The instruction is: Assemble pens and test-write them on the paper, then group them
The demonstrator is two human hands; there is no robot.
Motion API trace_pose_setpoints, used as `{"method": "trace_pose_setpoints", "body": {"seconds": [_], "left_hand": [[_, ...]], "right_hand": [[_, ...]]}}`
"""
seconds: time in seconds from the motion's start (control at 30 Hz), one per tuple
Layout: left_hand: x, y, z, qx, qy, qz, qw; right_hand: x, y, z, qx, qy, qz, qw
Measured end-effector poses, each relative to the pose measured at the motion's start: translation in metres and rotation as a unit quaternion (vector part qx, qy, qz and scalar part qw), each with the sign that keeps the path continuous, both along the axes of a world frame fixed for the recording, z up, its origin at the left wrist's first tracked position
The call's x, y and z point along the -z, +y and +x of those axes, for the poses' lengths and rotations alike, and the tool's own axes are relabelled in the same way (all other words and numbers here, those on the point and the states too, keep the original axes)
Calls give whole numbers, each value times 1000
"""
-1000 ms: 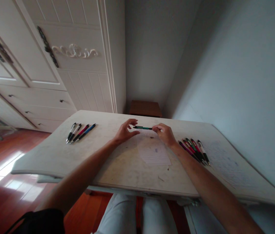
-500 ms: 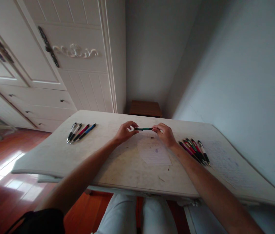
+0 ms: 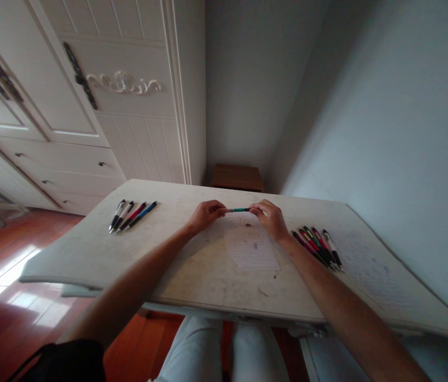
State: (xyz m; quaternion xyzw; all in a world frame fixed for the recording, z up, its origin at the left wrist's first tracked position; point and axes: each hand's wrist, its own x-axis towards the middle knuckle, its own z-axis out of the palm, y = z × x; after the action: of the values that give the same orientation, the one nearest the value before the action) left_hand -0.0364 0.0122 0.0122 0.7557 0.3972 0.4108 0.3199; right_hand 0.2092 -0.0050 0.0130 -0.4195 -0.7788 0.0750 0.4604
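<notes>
A green and black pen (image 3: pixel 238 210) lies level between my two hands, above a sheet of lined paper (image 3: pixel 252 248). My left hand (image 3: pixel 208 215) pinches its left end, and that tip is hidden by the fingers. At the black right end, my right hand (image 3: pixel 268 216) grips with thumb and fingers. To the left, several pens (image 3: pixel 131 216) with white, red and blue barrels lie side by side on the table. Beside my right forearm, another group of pens (image 3: pixel 318 246) in purple, red, green and white is fanned out.
The off-white table (image 3: pixel 88 254) carries small dark crumbs and stains. A scribbled sheet of paper (image 3: pixel 375 265) lies at the right. Behind the table stand a brown wooden stool or box (image 3: pixel 237 176) and a white wardrobe (image 3: pixel 140 138); a wall rises on the right.
The fingers of my left hand have closed on the pen's left end, where they were apart before. My right hand has shifted very slightly right, still holding the pen.
</notes>
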Motion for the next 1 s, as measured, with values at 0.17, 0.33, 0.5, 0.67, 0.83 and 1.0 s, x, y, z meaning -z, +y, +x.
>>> {"method": "trace_pose_setpoints", "body": {"seconds": [0.17, 0.33, 0.5, 0.67, 0.83, 1.0], "left_hand": [[0, -1, 2, -26, -62, 30, 997], [3, -1, 3, -32, -39, 9, 999], [4, 2, 0, 10, -1, -22, 1000], [3, 2, 0, 3, -38, 16, 999], [2, -2, 3, -24, -51, 18, 998], [4, 1, 2, 11, -14, -32, 999]], "right_hand": [[0, 0, 0, -3, -14, -15, 1000], [-2, -1, -1, 1, -5, -2, 1000], [-1, -1, 1, -1, 0, 13, 1000], [-1, -1, 0, -3, -3, -4, 1000], [-2, -2, -1, -6, -5, 5, 1000], [0, -1, 1, -6, -6, 17, 1000]]}}
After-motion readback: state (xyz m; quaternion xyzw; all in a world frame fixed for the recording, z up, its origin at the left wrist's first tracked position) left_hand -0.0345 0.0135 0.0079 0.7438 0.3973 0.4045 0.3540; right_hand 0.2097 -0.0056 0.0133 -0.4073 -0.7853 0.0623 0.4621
